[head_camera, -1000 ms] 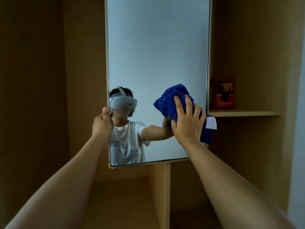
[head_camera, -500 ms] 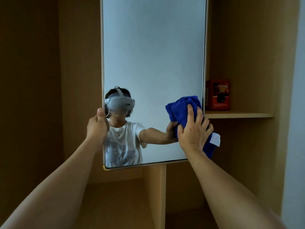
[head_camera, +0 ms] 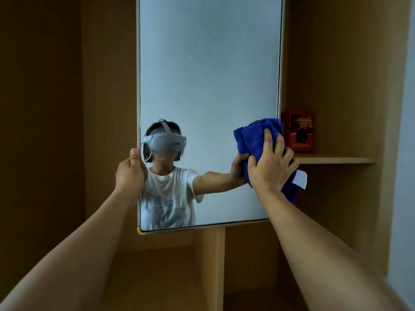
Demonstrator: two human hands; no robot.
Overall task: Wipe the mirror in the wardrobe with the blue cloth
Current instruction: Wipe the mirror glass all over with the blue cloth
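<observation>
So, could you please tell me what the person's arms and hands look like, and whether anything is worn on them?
Both forearms are bare up to the frame's edge: no sleeves, gloves, watch or rings show on the left hand or right hand. In the mirror, the reflection shows a short white T-shirt sleeve ending above the elbow on one arm.

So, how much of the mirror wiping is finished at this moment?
Done: the left hand grips the mirror by its left edge. In hand: the right hand presses the blue cloth on the glass near the lower right edge. Wiped area cannot be told; the upper glass probably remains.
</observation>
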